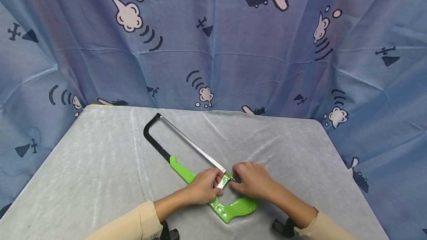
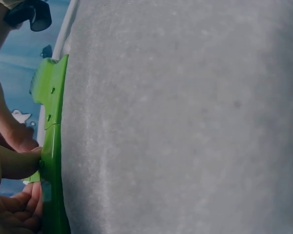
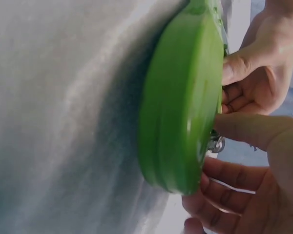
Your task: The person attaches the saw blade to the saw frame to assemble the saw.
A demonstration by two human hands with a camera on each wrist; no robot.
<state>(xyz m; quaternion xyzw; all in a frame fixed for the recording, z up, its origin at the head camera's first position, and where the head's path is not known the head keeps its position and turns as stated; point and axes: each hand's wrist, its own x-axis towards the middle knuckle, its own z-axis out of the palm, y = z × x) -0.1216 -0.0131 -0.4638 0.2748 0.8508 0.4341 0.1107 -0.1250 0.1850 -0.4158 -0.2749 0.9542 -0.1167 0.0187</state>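
A hacksaw [image 1: 181, 169] lies on the grey cloth, its black front frame [image 1: 155, 142] toward the far left and its green handle [image 1: 241, 206] toward the near right. The toothed silver blade [image 1: 190, 143] spans the open side of the frame. My left hand [image 1: 203, 187] grips the green frame near the blade's rear end, thumb on it in the left wrist view. At that rear end, the right hand [image 1: 255, 180] pinches the tension nut, with thumb and fingers either side of its metal screw [image 3: 216, 143] in the right wrist view.
Grey plush cloth covers the table [image 1: 90, 158], whose far edge meets a blue curtain [image 1: 180, 36] printed with planes and clouds. Dark wrist-worn mounts [image 1: 283, 228] show below both beige sleeves [image 1: 141, 221].
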